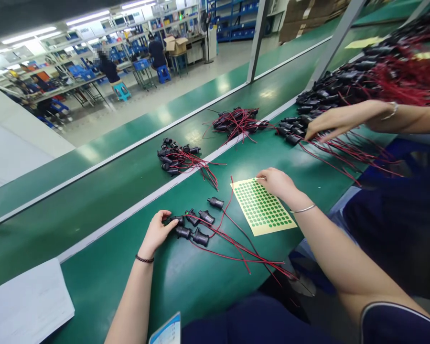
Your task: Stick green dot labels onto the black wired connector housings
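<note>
My left hand (pixel 159 233) has its thumb and fingers closed around a black cylindrical connector (pixel 179 220) on the green bench. Beside it lie several similar black connectors (pixel 200 237), their thin red and black wires (pixel 236 242) trailing toward the front edge. My right hand (pixel 277 183) pinches at the far edge of a pale yellow sheet of round green stickers (pixel 267 210). Its fingertips partly cover that corner, and whether a single sticker is between them cannot be made out. The sheet lies flat, with one wire crossing its left corner.
Two bunches of wired connectors (pixel 172 156) (pixel 236 120) lie farther back along a pale strip. At right, another person's hand (pixel 344 119) reaches over a large pile of connectors (pixel 361 71). White papers (pixel 28 303) lie at the left front. Metal posts (pixel 258 40) rise behind.
</note>
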`<state>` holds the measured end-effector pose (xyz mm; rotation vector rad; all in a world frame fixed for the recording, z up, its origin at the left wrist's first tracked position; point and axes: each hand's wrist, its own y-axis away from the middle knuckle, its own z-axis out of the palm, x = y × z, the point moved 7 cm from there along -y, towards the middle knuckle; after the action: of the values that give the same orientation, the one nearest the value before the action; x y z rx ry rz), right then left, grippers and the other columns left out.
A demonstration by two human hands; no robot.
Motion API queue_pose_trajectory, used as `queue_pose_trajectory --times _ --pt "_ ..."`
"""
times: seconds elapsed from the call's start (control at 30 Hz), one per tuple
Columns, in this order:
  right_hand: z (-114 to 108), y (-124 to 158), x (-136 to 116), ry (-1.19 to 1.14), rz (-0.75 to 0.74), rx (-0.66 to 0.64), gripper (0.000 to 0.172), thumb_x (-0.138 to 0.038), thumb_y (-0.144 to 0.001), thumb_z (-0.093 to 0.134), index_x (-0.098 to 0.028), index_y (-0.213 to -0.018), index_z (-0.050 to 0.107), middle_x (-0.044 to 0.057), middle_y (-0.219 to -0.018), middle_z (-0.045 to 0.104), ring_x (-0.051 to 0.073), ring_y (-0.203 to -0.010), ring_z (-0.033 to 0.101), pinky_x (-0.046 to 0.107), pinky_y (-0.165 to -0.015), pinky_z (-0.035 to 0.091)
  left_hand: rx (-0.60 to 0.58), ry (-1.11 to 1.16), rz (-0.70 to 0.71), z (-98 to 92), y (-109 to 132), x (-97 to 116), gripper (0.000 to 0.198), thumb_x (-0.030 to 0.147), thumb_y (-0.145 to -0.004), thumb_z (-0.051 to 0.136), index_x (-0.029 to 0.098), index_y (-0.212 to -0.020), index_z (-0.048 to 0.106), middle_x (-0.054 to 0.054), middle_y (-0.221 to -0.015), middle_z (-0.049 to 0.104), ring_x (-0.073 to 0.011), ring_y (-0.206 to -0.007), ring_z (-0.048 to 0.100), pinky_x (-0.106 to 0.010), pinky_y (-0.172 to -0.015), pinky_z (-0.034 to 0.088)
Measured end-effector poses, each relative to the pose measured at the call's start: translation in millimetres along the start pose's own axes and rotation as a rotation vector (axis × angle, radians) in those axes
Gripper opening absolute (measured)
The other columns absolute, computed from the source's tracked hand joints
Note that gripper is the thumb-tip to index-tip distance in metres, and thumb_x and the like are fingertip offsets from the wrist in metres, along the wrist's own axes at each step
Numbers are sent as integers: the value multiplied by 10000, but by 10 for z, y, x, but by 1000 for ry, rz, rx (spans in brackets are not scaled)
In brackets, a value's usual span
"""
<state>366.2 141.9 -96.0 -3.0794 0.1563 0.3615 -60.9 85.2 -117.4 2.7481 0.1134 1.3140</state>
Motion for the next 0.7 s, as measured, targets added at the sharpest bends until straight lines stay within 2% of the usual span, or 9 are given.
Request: queue_pose_trajectory --times 0.13,0.23,0.37,0.5,0.6,0.7 --pt "77 -133 9 27 -26 -52 255 -319 -835 583 -191 -977 752 94 -941 698 213 -854 649 291 -739 477 73 -45 11 -151 -64 34 441 518 -701 673 194 -996 619 -108 -1085 651 -275 -1004 627 -421 -848 500" --pt "128 -220 26 50 -23 -96 240 -338 -796 630 -206 -950 759 88 -950 698 214 -872 643 282 -728 470 109 -57 71 -218 -109 146 420 505 -738 646 198 -1022 608 -111 -1122 639 -281 -1060 615 -430 -873 504" --pt "168 -322 34 67 -9 -171 223 -331 -747 680 -223 -923 764 67 -950 709 207 -860 647 264 -680 461 125 -61 171 -152 -107 319 367 475 -769 628 207 -1018 600 -107 -1147 627 -277 -1120 592 -431 -906 498" --pt "158 -363 25 82 -4 -207 289 -331 -730 697 -223 -993 749 72 -1023 705 207 -875 653 264 -692 461 101 -74 246 -49 -130 427 321 436 -779 633 218 -1013 604 -91 -1151 629 -263 -1112 595 -418 -899 505" --pt "151 -366 16 89 0 -226 255 -337 -737 691 -220 -954 753 76 -1043 701 210 -881 656 266 -695 459 100 -115 262 -57 -274 458 292 406 -776 643 219 -997 608 -75 -1117 642 -251 -1083 607 -402 -888 512" --pt "157 -369 1 89 6 -256 199 -327 -740 686 -222 -895 753 59 -1015 712 199 -852 662 253 -640 444 126 -178 223 -116 -545 453 266 376 -775 644 205 -977 614 -78 -1086 640 -253 -1071 610 -395 -890 509"
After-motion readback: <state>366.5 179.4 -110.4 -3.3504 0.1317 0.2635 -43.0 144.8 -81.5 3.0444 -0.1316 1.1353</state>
